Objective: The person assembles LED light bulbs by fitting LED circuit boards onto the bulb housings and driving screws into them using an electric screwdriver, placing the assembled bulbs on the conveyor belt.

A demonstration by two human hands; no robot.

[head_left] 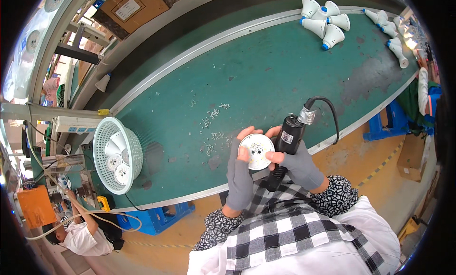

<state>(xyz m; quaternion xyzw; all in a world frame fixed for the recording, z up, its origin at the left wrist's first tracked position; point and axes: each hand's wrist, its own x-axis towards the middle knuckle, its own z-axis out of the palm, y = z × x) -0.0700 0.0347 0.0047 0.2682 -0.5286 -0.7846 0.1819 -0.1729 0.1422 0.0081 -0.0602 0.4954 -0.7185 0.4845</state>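
Observation:
A round white LED bulb (259, 149) is held near the table's front edge, its circuit-board face turned up. My left hand (239, 177), in a grey fingerless glove, is closed around its left side with the thumb on the rim. My right hand (304, 168), gloved alike, grips a black electric screwdriver (288, 138). Its thumb also presses on the bulb's right edge. From the silver-taped end of the screwdriver a black cable (335, 118) loops to the right. Small silvery pieces (211, 117), seemingly screws, lie scattered on the green table (266, 90) beyond my hands.
A pale green basket (137, 156) with several white bulb parts stands at the left. White bulb housings with blue ends (332, 36) cluster at the far right, more (396, 52) beyond them. Blue stools (164, 218) stand below the table. Another person (88, 237) is at lower left.

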